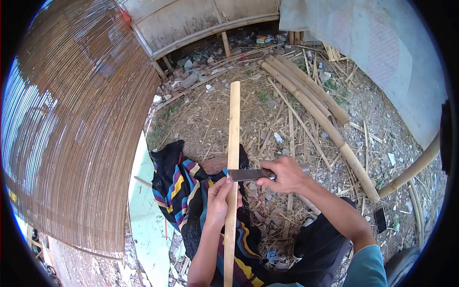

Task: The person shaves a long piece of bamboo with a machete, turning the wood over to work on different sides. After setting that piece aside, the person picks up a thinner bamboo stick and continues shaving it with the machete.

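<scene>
A long, pale split bamboo strip (234,124) runs lengthwise in front of me, its far end raised over the ground. My left hand (220,201) is closed around its middle, the thumb close to the blade. In my right hand (284,176) is a knife, gripped by its handle, which the fingers mostly hide. The knife's broad dark blade (248,175) lies crosswise over the strip, just beyond my left fingers. Under the strip, a striped knitted cloth (179,186) is draped over my lap area and down to the ground.
Several thick bamboo poles (315,105) lie at the right, amid scattered slivers and rubble. A slatted bamboo blind (81,134) hangs at the left, above a pale green board (148,229). A phone (380,220) rests on the ground at right. White panels (179,24) stand at the back.
</scene>
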### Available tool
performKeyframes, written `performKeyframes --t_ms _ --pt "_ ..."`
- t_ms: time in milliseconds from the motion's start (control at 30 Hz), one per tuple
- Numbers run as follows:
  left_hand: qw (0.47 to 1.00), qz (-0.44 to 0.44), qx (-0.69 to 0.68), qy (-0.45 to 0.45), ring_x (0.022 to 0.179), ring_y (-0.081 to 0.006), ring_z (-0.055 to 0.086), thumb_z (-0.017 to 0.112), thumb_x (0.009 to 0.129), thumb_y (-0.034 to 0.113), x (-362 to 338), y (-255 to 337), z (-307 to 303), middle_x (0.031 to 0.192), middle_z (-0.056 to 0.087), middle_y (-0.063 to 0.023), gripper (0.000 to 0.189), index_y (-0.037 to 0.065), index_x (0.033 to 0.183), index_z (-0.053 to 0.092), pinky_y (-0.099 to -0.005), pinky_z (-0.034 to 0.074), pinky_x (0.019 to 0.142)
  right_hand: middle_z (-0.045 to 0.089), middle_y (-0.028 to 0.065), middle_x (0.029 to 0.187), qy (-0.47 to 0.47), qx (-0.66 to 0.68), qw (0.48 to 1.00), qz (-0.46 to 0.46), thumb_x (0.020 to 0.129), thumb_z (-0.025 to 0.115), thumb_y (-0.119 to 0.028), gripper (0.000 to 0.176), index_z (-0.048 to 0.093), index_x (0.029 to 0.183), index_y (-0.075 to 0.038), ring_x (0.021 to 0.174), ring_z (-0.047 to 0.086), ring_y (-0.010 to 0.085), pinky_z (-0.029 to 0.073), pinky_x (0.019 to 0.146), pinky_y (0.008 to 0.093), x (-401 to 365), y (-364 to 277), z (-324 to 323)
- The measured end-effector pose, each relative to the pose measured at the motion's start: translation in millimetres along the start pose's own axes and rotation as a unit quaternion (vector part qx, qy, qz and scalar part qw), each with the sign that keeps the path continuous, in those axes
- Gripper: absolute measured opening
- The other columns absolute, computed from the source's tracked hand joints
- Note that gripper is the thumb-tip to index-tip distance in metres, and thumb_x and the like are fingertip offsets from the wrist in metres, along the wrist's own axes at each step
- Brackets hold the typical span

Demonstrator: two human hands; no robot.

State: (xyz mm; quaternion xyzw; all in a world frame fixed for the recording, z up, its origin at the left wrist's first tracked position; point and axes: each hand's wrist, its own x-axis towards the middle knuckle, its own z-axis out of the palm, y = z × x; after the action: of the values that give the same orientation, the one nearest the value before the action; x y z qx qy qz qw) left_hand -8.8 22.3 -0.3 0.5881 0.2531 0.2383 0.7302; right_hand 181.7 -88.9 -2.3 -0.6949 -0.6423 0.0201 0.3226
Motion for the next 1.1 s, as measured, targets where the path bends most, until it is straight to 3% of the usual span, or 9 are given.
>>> performKeyframes --t_ms 133,200,233,367,533,633,700,933,1100 --pt "0.998 0.015 -0.060 -0.008 0.039 -0.0135 0.043 0.035 0.099 0.029 -4 7 13 0.054 0.043 -0.0035 0.029 0.004 0.094 0.051 -0.0247 0.036 0.039 0.056 0.0126 0.052 -0.008 0.004 1.000 -0.001 0.079 0.054 -0.059 0.052 0.061 0.084 -0.008 0.052 0.060 0.0328 0.047 0.050 0.0416 0 -2 2" --pt "0.992 -0.019 -0.118 -0.036 0.038 -0.0129 0.041 0.032 0.100 0.025 -8 4 15 0.052 0.042 -0.0034 0.030 0.004 0.089 0.051 -0.0248 0.034 0.039 0.056 0.0123 0.052 0.003 0.007 1.000 -0.020 0.078 0.054 -0.060 0.053 0.061 0.081 -0.008 0.053 0.060 0.0325 0.047 0.050 0.0416 -1 -2 4" --pt "0.999 -0.016 -0.023 -0.020 0.037 -0.0116 0.039 0.032 0.100 0.028 -10 2 17 0.050 0.039 -0.0025 0.033 0.004 0.087 0.050 -0.0245 0.032 0.038 0.056 0.0123 0.052 0.003 0.007 1.000 -0.019 0.078 0.054 -0.060 0.053 0.061 0.081 -0.008 0.053 0.060 0.0325 0.047 0.050 0.0416 -1 -3 4" --pt "0.996 0.016 0.084 -0.037 0.037 -0.0084 0.038 0.033 0.100 0.028 -16 -10 19 0.049 0.038 0.0001 0.032 0.003 0.091 0.049 -0.0221 0.031 0.037 0.055 0.0123 0.049 -0.010 -0.023 0.999 -0.026 0.078 0.054 -0.062 0.054 0.060 0.077 -0.008 0.049 0.059 0.0321 0.046 0.047 0.0409 -4 -13 4" --pt "0.990 0.030 0.130 -0.039 0.037 -0.0070 0.039 0.033 0.100 0.023 -19 -15 17 0.049 0.039 0.0002 0.028 0.002 0.091 0.049 -0.0213 0.031 0.037 0.053 0.0116 0.045 0.012 -0.049 0.998 -0.036 0.077 0.054 -0.064 0.057 0.060 0.074 -0.008 0.045 0.058 0.0311 0.046 0.043 0.0388 -7 -15 6" --pt "0.984 0.050 0.173 -0.019 0.037 -0.0063 0.038 0.034 0.100 0.021 -18 -11 20 0.048 0.041 -0.0002 0.026 0.001 0.091 0.048 -0.0214 0.031 0.036 0.053 0.0109 0.046 -0.029 -0.112 0.993 -0.017 0.076 0.053 -0.066 0.059 0.060 0.074 -0.008 0.044 0.059 0.0291 0.045 0.042 0.0374 -3 -13 2" --pt "0.976 0.070 0.206 0.011 0.035 -0.0055 0.037 0.034 0.099 0.021 -17 -11 24 0.047 0.043 -0.0003 0.026 0.000 0.091 0.047 -0.0215 0.031 0.036 0.054 0.0102 0.046 0.038 -0.132 0.991 0.003 0.075 0.052 -0.068 0.060 0.061 0.073 -0.008 0.044 0.059 0.0275 0.045 0.041 0.0364 3 -2 7" --pt "0.988 0.057 0.144 -0.007 0.037 -0.0075 0.043 0.036 0.099 0.022 -21 -7 20 0.048 0.046 -0.0011 0.026 0.002 0.089 0.049 -0.0229 0.033 0.036 0.056 0.0095 0.050 0.063 -0.138 0.988 -0.024 0.075 0.051 -0.068 0.061 0.060 0.074 -0.008 0.045 0.059 0.0272 0.045 0.040 0.0362 2 -8 6" --pt "0.994 0.023 0.105 -0.013 0.038 -0.0080 0.043 0.035 0.098 0.023 -22 -18 16 0.050 0.046 -0.0009 0.030 0.002 0.085 0.052 -0.0234 0.033 0.037 0.055 0.0094 0.049 0.020 -0.112 0.992 -0.048 0.076 0.050 -0.068 0.060 0.056 0.070 -0.009 0.046 0.059 0.0270 0.045 0.040 0.0374 -9 -28 12"
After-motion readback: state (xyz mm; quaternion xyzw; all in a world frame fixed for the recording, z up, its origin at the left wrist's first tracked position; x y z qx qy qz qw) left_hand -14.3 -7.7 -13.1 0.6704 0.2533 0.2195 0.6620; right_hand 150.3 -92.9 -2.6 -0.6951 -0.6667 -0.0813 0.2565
